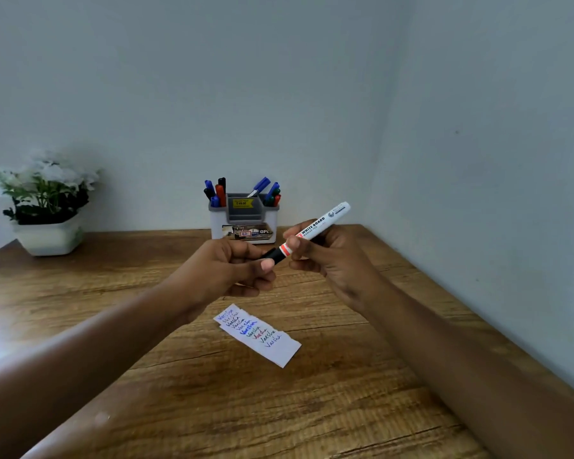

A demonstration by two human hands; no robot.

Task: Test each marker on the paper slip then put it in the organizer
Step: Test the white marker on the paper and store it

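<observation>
Over a wooden table (pixel 312 409) between pale walls (pixel 279 94), the left grip (pixel 232 270) pinches the black end of the marker (pixel 315 225), and the right grip (pixel 325 256) clasps its barrel.

A wooden table (pixel 312 409) carries three items: an organizer (pixel 244 226) stocked with markers (pixel 220 193) at the back edge, a potted plant (pixel 48 238) far left, and a scribbled paper slip (pixel 262 336) lying flat mid-table.

Bare left hand (pixel 232 270) and right hand (pixel 325 260), forearms (pixel 113 342) apparently unsleeved.
</observation>
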